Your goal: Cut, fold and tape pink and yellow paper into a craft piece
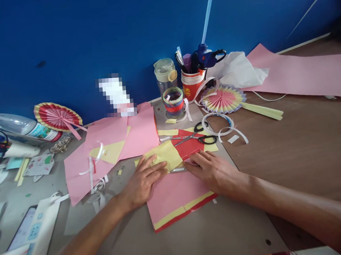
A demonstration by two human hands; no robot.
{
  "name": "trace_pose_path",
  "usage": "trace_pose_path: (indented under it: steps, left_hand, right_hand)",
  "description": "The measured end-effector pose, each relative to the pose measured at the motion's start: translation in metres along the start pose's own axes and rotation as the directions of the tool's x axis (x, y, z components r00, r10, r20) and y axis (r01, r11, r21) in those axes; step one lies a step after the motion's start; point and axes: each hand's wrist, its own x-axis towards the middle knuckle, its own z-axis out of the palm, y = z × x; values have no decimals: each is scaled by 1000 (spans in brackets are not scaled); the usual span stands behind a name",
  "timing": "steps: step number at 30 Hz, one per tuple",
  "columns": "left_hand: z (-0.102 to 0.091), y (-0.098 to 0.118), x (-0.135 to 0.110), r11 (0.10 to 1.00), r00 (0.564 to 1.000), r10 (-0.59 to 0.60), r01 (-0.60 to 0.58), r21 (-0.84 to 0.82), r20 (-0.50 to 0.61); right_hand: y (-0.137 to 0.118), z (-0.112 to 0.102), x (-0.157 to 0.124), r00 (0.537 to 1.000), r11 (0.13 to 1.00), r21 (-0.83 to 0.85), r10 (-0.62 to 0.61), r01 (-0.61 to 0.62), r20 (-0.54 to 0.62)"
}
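My left hand (149, 177) lies with fingers spread over a yellow paper piece (168, 154) and the left side of a pink sheet (177, 196). Yellow and red layers show along that sheet's near edge. My right hand (209, 170) rests on the sheet's far right part, fingers bent forward over the edge of a red paper piece (191, 145), thumb reaching left. Between the hands is a thin silvery object (177, 169), partly covered, whose kind I cannot make out. Just beyond, black-handled scissors (192, 136) lie partly open on the red and yellow paper.
Pink sheets (142, 133) lie at left with paper strips. Behind stand a lidded bottle (164, 72), a tape-wrapped roll (173, 102) and a red cup (192, 84) of pens. Tape rings (218, 124) and a pleated paper fan (223, 99) are at right; another fan (58, 117) leans at left.
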Motion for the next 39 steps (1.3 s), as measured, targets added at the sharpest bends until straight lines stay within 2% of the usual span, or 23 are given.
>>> trace_pose_path:
  steps: [9,31,39]
  left_hand:
    - [-21,-5,17,997,996,15,-9,-75,84]
    - [-16,-8,16,995,991,33,-21,-93,126]
    - [-13,-10,13,993,991,14,2,-114,132]
  right_hand:
    - [-1,-2,0,999,999,21,-39,39,7]
    - [-3,0,2,997,986,167,-29,17,67]
    - [-3,-2,7,995,986,162,-57,42,86]
